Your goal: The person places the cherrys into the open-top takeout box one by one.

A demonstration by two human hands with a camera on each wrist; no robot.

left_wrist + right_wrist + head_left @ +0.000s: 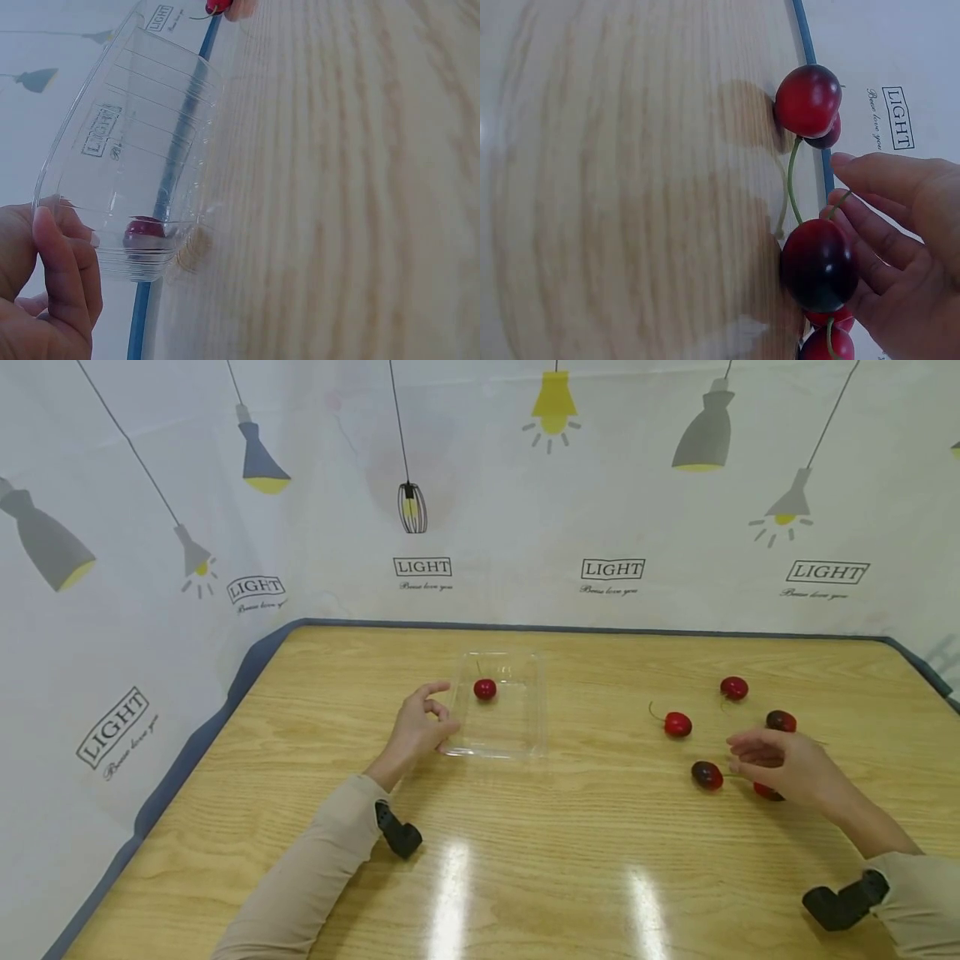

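A clear plastic box sits left of the middle of the table, with one red cherry inside near its back. My left hand pinches the box's left rim between thumb and fingers; the left wrist view shows this grip on the box. On the right, my right hand hovers among several loose cherries, its thumb and fingers apart. A dark red cherry with a green stem lies close to those fingertips. Partly behind the hand is another cherry.
More stemmed cherries lie at the right: a bright red one, one farther back and a dark one. The wooden table ends at a blue edge before a white cloth printed with lamps.
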